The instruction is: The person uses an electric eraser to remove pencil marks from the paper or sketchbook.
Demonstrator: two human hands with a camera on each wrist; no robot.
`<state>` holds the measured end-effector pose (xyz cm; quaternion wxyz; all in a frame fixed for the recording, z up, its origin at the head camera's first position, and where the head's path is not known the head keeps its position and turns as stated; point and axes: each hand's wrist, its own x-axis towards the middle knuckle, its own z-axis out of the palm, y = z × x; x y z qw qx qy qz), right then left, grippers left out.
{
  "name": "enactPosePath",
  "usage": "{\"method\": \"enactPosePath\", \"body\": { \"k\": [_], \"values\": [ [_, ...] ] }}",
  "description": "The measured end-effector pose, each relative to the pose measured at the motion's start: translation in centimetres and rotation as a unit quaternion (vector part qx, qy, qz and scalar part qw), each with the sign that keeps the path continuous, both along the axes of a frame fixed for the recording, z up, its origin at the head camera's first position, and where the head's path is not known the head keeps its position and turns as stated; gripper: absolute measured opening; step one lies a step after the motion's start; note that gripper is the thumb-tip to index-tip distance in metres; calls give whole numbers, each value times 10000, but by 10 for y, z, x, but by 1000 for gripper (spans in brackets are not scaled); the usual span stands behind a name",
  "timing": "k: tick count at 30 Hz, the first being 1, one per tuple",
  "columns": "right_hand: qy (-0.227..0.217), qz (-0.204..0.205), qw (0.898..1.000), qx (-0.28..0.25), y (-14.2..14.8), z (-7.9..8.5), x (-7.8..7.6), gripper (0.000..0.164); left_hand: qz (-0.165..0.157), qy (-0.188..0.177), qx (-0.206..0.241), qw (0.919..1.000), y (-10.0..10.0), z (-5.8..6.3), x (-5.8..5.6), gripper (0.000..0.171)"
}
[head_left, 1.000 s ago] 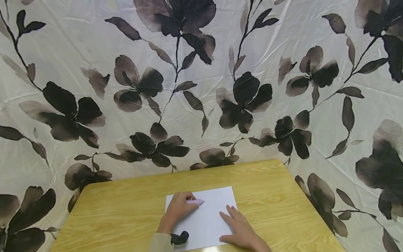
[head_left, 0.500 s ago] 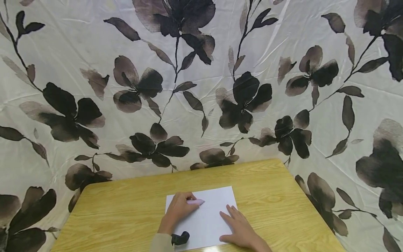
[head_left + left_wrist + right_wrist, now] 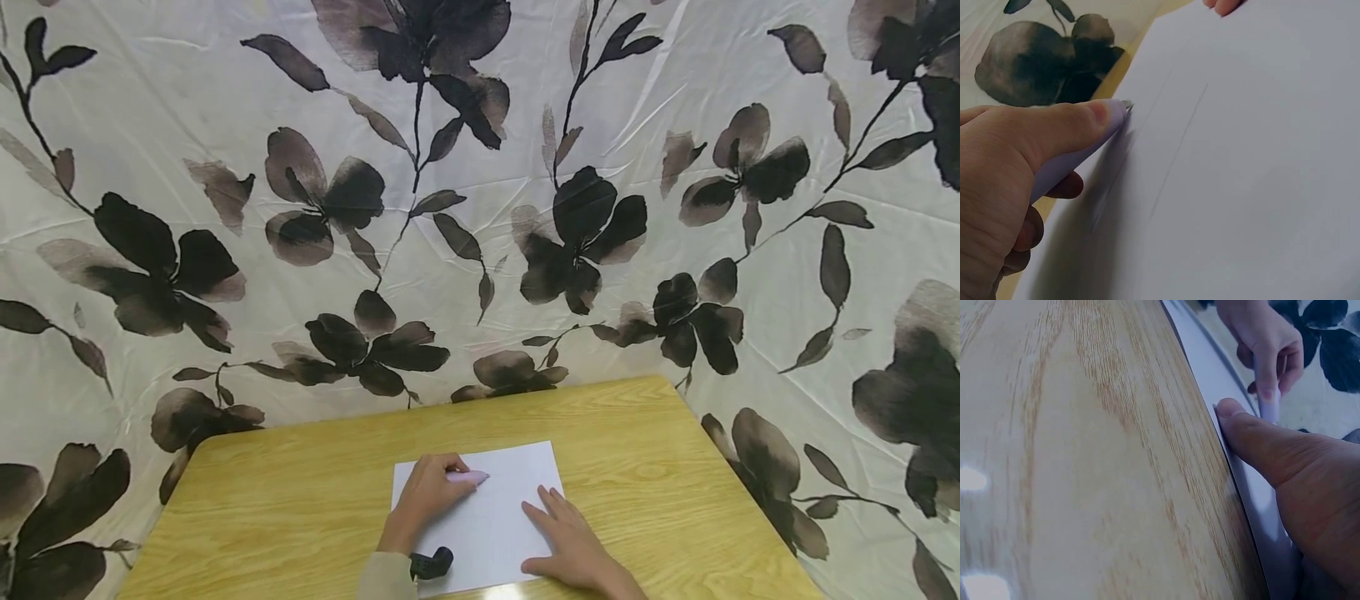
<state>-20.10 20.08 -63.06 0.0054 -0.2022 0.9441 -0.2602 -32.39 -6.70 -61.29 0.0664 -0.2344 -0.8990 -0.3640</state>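
A white sheet of paper (image 3: pixel 498 533) lies on the wooden table. My left hand (image 3: pixel 427 492) pinches a thick lavender pen-shaped tool (image 3: pixel 471 477) over the upper part of the sheet. In the left wrist view, the tool has a short metal tip close to the paper; contact cannot be told. Thin straight lines (image 3: pixel 1180 150) run on the paper beside it. My right hand (image 3: pixel 572 542) rests with spread fingers on the sheet's right side. Its thumb (image 3: pixel 1232 411) presses near the paper's edge in the right wrist view.
The yellow wood-grain table (image 3: pixel 285 500) extends around the paper. A white cloth with dark printed flowers (image 3: pixel 480 208) hangs behind the table and along its sides. A black wrist device (image 3: pixel 432 563) sits at the left cuff, over the paper's lower left.
The head view has shifted very slightly. The tool's tip appears a touch farther right; both hands otherwise keep almost the same place on the paper.
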Motion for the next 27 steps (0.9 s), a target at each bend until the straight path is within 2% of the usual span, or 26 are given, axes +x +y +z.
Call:
{"method": "enactPosePath", "body": {
  "k": [4,10,18,27],
  "values": [
    [109,33,9999,-34,1,0,0,87,-35,-21,34,10000,-2,0,-1,16],
    [85,46,9999,-68,0,0,0,87,-214,-33,43,9998,8,-5,-5,16],
    [-5,20,9999,-101,-1,4,1,86,111,-47,-68,9999,5,-1,-2,18],
    [-161,-45,9999,23,1,5,0,87,-151,-319,-11,9994,16,3,-4,14]
  ]
}}
